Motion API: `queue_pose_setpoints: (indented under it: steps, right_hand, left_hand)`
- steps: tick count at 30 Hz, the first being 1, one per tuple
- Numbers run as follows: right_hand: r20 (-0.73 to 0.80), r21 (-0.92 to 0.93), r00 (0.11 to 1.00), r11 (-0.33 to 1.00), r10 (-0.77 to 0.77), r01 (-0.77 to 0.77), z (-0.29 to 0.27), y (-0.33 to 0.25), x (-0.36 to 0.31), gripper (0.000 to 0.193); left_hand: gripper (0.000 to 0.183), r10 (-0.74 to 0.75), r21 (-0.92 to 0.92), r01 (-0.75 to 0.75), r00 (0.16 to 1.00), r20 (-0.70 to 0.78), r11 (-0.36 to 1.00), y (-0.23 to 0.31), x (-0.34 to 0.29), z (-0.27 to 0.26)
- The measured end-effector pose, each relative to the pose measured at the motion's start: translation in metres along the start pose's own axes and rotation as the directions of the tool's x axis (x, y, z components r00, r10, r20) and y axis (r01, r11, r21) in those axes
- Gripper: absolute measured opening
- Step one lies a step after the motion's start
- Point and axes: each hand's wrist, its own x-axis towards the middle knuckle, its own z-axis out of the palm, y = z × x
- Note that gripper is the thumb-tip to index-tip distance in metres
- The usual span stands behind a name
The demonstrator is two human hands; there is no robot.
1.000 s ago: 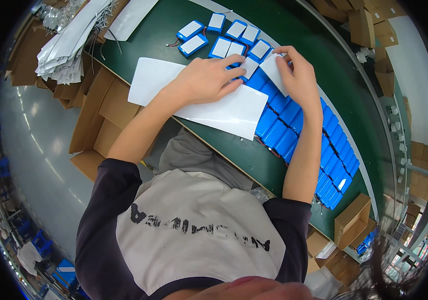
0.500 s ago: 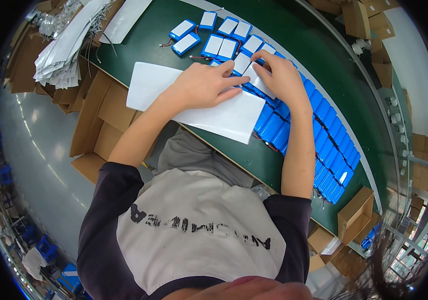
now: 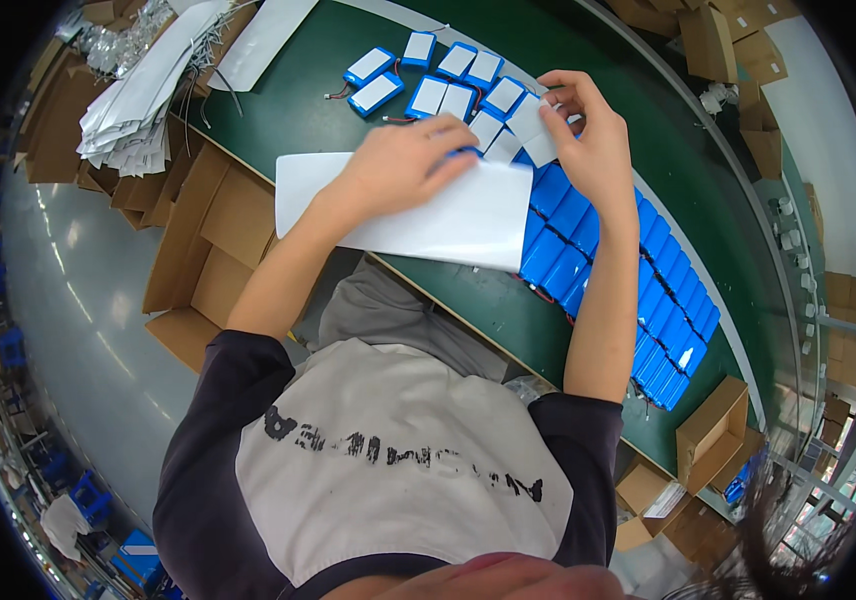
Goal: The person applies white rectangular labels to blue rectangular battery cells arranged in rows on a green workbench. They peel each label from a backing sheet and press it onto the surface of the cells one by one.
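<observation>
Between the thumb and fingers of my right hand [image 3: 593, 130] is a white label [image 3: 534, 130], pinched at its upper right edge. It hangs over blue battery packs at the upper middle of the table. My left hand [image 3: 403, 165] lies over a large white sheet [image 3: 428, 225], its fingers bent and blurred near the sheet's far edge. Whether those fingers grip the sheet cannot be made out. Just beyond are blue battery packs with white labels on top [image 3: 428, 97]. Blue packs without such labels [image 3: 573, 215] lie in tight rows, partly hidden by my right forearm.
The green table [image 3: 468, 310] carries the packs. An open cardboard box [image 3: 213, 250] stands at its left edge, below a stack of white sheets [image 3: 138, 110]. Another small carton [image 3: 713, 430] sits at the right end. Thin wires poke out from several packs.
My right hand has moved up and right, and the label in it is lifted and tilted. My left hand has shifted slightly left. The large sheet has turned and slid a little.
</observation>
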Motion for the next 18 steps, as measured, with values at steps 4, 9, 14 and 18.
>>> queue_pose_setpoints:
  steps: [4, 9, 14, 18]
  right_hand:
    - [0.046, -0.114, 0.994, 0.988, -0.102, 0.107, 0.023, 0.028, 0.006, 0.016]
    - [0.157, -0.377, 0.987, 0.925, 0.014, 0.047, 0.053, 0.018, 0.009, 0.021]
    - [0.184, -0.476, 0.983, 0.875, -0.006, 0.094, 0.064, 0.019, 0.014, 0.021]
    - [0.247, -0.496, 0.968, 0.863, 0.036, 0.094, 0.057, 0.012, 0.023, 0.016]
  left_hand:
    - [0.027, 0.057, -0.064, -0.055, 0.998, 0.023, 0.996, -0.018, 0.003, -0.01]
    - [0.038, -0.037, 0.12, 0.01, 0.974, 0.222, 0.993, 0.009, -0.002, -0.003]
    - [0.036, -0.085, 0.208, 0.043, 0.976, 0.199, 0.977, 0.016, -0.002, 0.004]
    - [0.035, -0.075, 0.21, 0.037, 0.982, 0.175, 0.977, 0.015, -0.005, 0.008]
